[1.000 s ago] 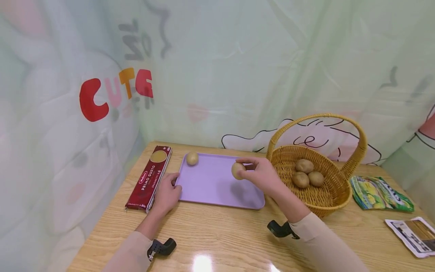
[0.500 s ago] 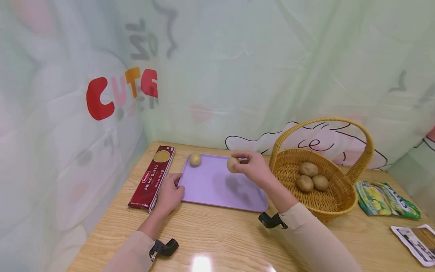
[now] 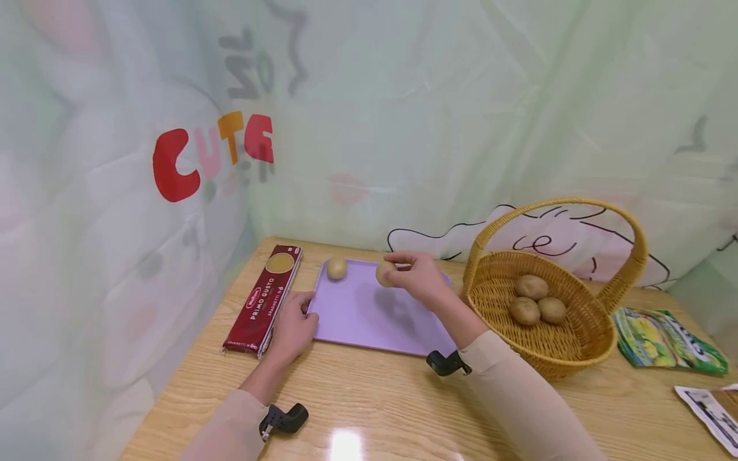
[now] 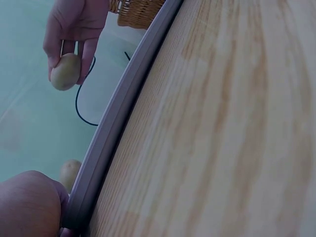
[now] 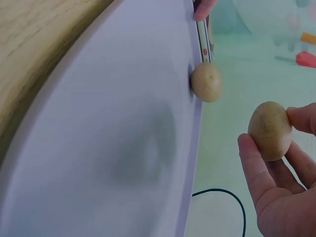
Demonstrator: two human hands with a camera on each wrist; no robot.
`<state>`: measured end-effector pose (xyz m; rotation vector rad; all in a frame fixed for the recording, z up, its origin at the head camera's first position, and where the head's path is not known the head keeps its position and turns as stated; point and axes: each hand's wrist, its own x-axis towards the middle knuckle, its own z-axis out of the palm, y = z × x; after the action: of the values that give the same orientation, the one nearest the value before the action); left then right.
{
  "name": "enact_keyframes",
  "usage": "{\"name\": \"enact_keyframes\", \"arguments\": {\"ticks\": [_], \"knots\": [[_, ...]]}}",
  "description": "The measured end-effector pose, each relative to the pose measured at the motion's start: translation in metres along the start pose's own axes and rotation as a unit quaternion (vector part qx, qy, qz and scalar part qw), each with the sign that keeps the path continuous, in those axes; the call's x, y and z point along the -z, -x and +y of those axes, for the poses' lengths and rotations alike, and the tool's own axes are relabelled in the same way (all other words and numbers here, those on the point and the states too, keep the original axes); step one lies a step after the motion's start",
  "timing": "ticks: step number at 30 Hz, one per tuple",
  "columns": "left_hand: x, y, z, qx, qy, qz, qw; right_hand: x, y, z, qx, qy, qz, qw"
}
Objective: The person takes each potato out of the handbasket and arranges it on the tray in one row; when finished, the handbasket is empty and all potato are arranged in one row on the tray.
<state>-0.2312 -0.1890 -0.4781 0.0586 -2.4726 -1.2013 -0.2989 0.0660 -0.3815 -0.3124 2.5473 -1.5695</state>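
My right hand (image 3: 423, 282) holds a potato (image 5: 270, 131) between thumb and fingertips, raised over the lilac tray (image 3: 357, 320). The tray's surface shows a shadow below it. A second potato (image 3: 337, 268) lies in the tray's far left corner. At the tray's left edge, my left hand (image 3: 295, 326) pinches the rim, thumb above; the left wrist view shows a fingertip just under the edge. To the right stands a wicker basket (image 3: 484, 314) with a tall handle, holding several potatoes (image 3: 532, 287).
A red spaghetti packet (image 3: 265, 301) lies left of the tray, close to my left hand. Right of the basket lie a green and yellow bag (image 3: 669, 339) and a brown and white packet (image 3: 712, 410). A printed curtain (image 3: 369, 128) closes off the table's back and left side.
My right hand has carried its potato leftward over the tray, away from the basket. The left hand keeps its grip on the tray's rim. The head view has shifted slightly.
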Motion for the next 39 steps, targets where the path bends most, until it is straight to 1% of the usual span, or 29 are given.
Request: {"name": "enact_keyframes", "arguments": {"ticks": [5,9,12,16,20,22,27,34,39], "knots": [[0.000,0.000,0.001,-0.002,-0.004,0.001,1.0000,-0.006,-0.011,0.003,0.002,-0.039,-0.003,0.999],[0.000,0.000,0.001,0.001,-0.005,0.002,1.0000,-0.013,-0.022,0.006,0.008,-0.035,-0.003,0.999],[0.001,0.000,-0.001,0.001,-0.003,0.004,1.0000,-0.021,-0.034,0.009,0.012,-0.028,-0.005,1.000],[0.002,0.000,-0.002,-0.002,0.001,0.007,1.0000,-0.034,-0.048,0.014,0.010,-0.042,-0.006,0.999],[0.000,-0.001,-0.003,-0.005,-0.003,0.008,1.0000,-0.045,-0.056,0.017,0.004,-0.053,-0.001,0.999],[0.000,-0.001,-0.003,-0.003,-0.006,0.006,1.0000,-0.049,-0.058,0.018,0.000,-0.043,0.005,0.999],[-0.002,-0.002,-0.002,0.000,-0.013,0.007,0.9999,-0.056,-0.062,0.017,0.000,0.004,0.028,1.000],[-0.003,-0.002,-0.001,-0.001,-0.015,0.006,0.9999,-0.066,-0.068,0.017,0.033,0.047,0.054,0.997],[-0.002,-0.001,-0.002,0.004,-0.017,0.008,0.9998,-0.073,-0.073,0.019,0.042,0.060,0.057,0.996]]}}
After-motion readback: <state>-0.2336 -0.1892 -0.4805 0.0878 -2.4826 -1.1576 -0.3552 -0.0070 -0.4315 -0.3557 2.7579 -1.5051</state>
